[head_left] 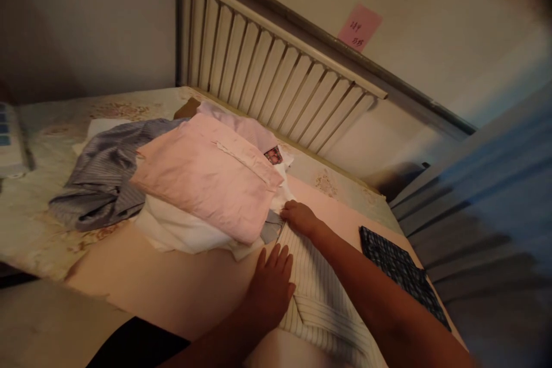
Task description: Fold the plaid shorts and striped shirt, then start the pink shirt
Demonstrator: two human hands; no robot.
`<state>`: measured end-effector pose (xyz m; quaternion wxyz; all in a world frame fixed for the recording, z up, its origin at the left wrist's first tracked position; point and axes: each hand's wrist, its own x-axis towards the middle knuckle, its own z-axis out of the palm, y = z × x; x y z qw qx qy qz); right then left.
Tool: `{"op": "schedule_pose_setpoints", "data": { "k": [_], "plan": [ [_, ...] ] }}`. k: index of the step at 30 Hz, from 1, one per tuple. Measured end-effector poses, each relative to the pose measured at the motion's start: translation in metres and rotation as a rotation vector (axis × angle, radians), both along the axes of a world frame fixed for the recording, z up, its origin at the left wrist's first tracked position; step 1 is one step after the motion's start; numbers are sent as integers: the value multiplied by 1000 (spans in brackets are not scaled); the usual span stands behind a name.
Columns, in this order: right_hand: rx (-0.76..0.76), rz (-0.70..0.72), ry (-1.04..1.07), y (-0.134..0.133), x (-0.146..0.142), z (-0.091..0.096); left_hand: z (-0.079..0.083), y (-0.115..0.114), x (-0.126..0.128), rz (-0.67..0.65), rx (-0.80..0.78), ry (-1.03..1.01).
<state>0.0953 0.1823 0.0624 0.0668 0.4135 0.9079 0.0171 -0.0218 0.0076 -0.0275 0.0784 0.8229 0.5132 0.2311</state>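
A white garment with dark pinstripes, which looks like a striped shirt (317, 267), is spread on the pink sheet at the lower middle. My right hand (299, 218) has its fingers closed on the upper edge of this shirt, close to some white cloth. Lower down, my left hand (271, 284) rests flat at the shirt's left edge, fingers stretched out. Just beyond both hands, a folded pink shirt (207, 175) lies on top of a white garment (176, 227). A grey collar-like piece (271, 227) shows between that pile and my right hand.
A grey striped garment (107, 169) is heaped left of the pile. To the right lies a folded dark patterned cloth (399, 264). A radiator (267, 69) runs along the wall behind the bed. A blue curtain (495, 201) hangs at right; a white box-like object (11, 141) stands far left.
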Motion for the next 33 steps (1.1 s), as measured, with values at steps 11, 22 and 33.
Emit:
{"op": "schedule_pose_setpoints", "data": {
  "k": [11,22,33],
  "plan": [
    [61,-215,274,-19,29,-8,5,1,-3,-17,-15,1],
    [126,-420,530,-220,123,-29,9,9,-9,-47,-3,-50],
    [346,-292,258,-306,186,-74,10,11,-9,-39,33,-96]
  ]
}}
